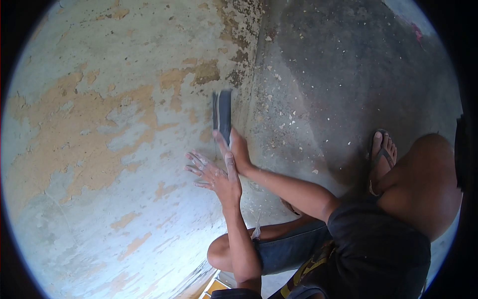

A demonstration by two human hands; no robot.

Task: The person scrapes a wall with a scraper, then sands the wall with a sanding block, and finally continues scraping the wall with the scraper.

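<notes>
- Head view: the scraper [222, 113] is a dark, flat, narrow blade, smeared by blur, with a paler streak along one edge.
- It lies against the wall [99, 149], close to the seam with the floor [338, 89].
- The right hand [238, 149] is closed around its lower end.
- The left hand [215, 173] is open, fingers spread flat on the wall, just beside the right.
- The wall's pale grey paint is flaked over ochre patches.

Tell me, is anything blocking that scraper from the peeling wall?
Nothing visible does. The right hand grips the scraper, whose blurred blade lies close against the wall with no object between them. The left hand is spread flat on the wall beside the right hand, clear of the blade.
</notes>
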